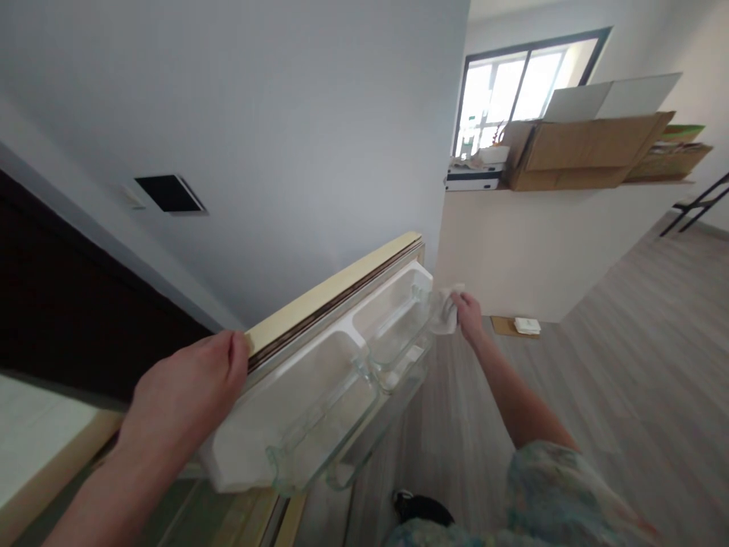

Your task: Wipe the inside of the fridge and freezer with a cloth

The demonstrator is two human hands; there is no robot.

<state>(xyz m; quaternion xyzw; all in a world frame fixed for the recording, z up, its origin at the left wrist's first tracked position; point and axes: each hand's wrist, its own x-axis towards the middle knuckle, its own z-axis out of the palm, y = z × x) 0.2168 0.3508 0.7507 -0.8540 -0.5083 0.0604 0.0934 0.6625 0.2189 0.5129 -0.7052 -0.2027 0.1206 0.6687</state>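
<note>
An open refrigerator door (336,285) with a pale yellow top edge stands in front of me. My left hand (190,387) is closed around the top edge at its near left end. Clear plastic door bins (327,425) line the white inner side and look bare inside. My right hand (470,315) pinches a crumpled white cloth or tissue (447,310) beside the door's far right side. Whether the cloth touches the door there is hard to tell.
A grey wall (319,152) rises behind the door. Cardboard boxes (581,152) sit on a ledge below a window (512,91). On the grey wood floor (615,380) lies a white packet (527,326) on cardboard. My foot (421,507) is close below the door.
</note>
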